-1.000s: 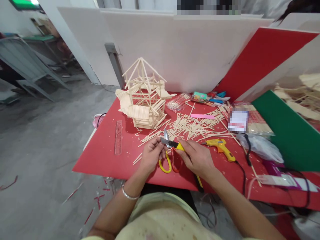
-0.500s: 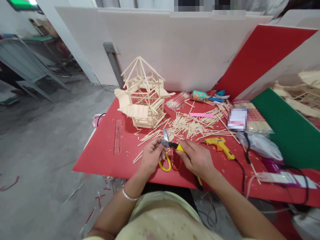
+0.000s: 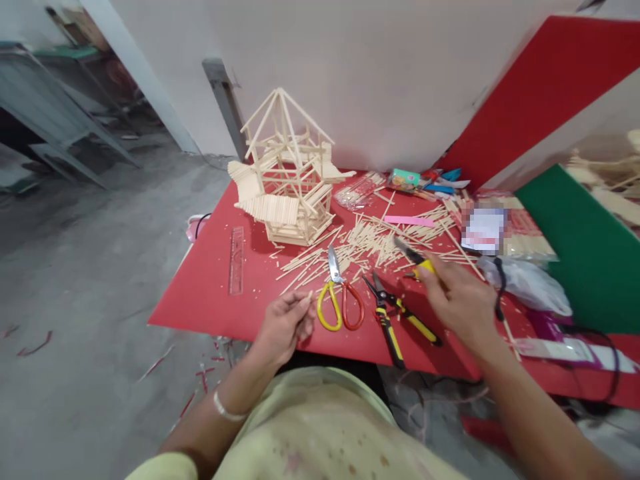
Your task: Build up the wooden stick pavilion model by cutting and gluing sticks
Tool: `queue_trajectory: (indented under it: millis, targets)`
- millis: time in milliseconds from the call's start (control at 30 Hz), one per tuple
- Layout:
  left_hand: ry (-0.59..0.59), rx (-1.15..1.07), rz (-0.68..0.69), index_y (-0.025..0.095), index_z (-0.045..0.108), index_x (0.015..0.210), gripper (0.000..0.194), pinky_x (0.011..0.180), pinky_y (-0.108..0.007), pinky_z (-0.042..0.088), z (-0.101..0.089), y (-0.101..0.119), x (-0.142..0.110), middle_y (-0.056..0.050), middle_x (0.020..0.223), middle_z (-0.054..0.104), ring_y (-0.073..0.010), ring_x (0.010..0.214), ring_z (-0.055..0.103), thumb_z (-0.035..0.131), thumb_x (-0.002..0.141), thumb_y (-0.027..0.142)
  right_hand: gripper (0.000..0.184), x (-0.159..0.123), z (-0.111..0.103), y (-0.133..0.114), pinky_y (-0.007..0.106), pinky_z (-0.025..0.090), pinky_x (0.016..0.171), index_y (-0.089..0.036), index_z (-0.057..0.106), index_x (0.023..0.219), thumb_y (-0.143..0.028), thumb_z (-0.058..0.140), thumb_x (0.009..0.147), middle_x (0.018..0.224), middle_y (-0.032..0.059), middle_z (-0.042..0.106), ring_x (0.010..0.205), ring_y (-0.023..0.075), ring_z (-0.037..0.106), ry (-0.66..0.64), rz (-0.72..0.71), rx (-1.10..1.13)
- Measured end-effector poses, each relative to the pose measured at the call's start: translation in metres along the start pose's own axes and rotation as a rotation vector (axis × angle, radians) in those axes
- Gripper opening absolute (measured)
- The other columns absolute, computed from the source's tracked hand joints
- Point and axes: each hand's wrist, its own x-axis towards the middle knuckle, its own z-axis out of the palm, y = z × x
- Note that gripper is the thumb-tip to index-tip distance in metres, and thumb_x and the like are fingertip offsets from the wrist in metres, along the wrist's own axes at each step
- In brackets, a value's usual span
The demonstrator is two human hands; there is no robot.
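My left hand [image 3: 287,327] is closed near the table's front edge, its fingertips pinching a small piece of wooden stick [image 3: 311,295]. My right hand [image 3: 457,293] grips a yellow and black utility knife [image 3: 414,255], its blade pointing left over the scattered sticks. Between my hands lie scissors [image 3: 336,273] with one yellow and one red handle. To their right rest black and yellow snips [image 3: 395,313] with the handles spread. Behind stands a house model [image 3: 287,173] built of wooden sticks, with an open pointed roof frame. My right hand mostly hides the glue gun.
Loose wooden sticks [image 3: 367,243] cover the middle of the red table [image 3: 200,293]. A clear ruler [image 3: 237,261] lies left. Behind the sticks are a pink strip [image 3: 410,221] and a green packet [image 3: 404,179]. A plastic bag [image 3: 530,283] and green board [image 3: 585,257] are right.
My right hand has moved right with the knife, away from my left hand. My left hand has shifted slightly left and down. The scissors and snips are now uncovered. The view has tilted down.
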Motion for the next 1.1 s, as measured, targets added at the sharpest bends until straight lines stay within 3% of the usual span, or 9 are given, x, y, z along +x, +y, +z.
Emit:
queue_trajectory:
  millis: [100, 200, 733, 1100]
  targets:
    - [-0.031, -0.026, 0.009, 0.015, 0.063, 0.089, 0.039, 0.038, -0.017, 0.041, 0.007, -0.002, 0.005, -0.003, 0.069, 0.07, -0.0126, 0.051, 0.065, 0.084, 0.071, 0.042, 0.042, -0.008, 0.003, -0.024, 0.03, 0.049, 0.071, -0.022, 0.071, 0.121, -0.046, 0.043, 0.1, 0.095, 0.0096, 0.074, 0.083, 0.0197, 0.068, -0.026, -0.177, 0.189]
    - [-0.041, -0.02, 0.036, 0.014, 0.062, 0.09, 0.039, 0.038, -0.016, 0.041, 0.014, 0.001, 0.007, -0.004, 0.071, 0.071, -0.013, 0.051, 0.067, 0.084, 0.072, 0.041, 0.039, -0.021, 0.013, -0.041, 0.028, 0.05, 0.073, -0.023, 0.067, 0.129, -0.042, 0.049, 0.1, 0.099, 0.0073, 0.074, 0.086, 0.018, 0.069, -0.144, -0.254, 0.27]
    - [-0.076, 0.049, 0.094, 0.014, 0.061, 0.089, 0.038, 0.034, -0.015, 0.028, 0.01, -0.002, 0.007, -0.003, 0.069, 0.072, -0.0086, 0.04, 0.058, 0.082, 0.073, 0.041, 0.039, -0.03, 0.023, -0.051, 0.026, 0.043, 0.065, -0.022, 0.062, 0.134, -0.036, 0.056, 0.098, 0.084, 0.0034, 0.067, 0.072, 0.0146, 0.061, -0.168, -0.341, 0.329]
    - [-0.075, 0.048, 0.09, 0.013, 0.064, 0.085, 0.036, 0.035, -0.016, 0.027, 0.011, -0.002, 0.011, -0.004, 0.067, 0.071, -0.0086, 0.039, 0.057, 0.083, 0.072, 0.041, 0.04, -0.032, 0.023, -0.051, 0.026, 0.048, 0.07, -0.024, 0.06, 0.135, -0.033, 0.057, 0.097, 0.089, 0.0044, 0.069, 0.077, 0.0156, 0.064, -0.19, -0.319, 0.418]
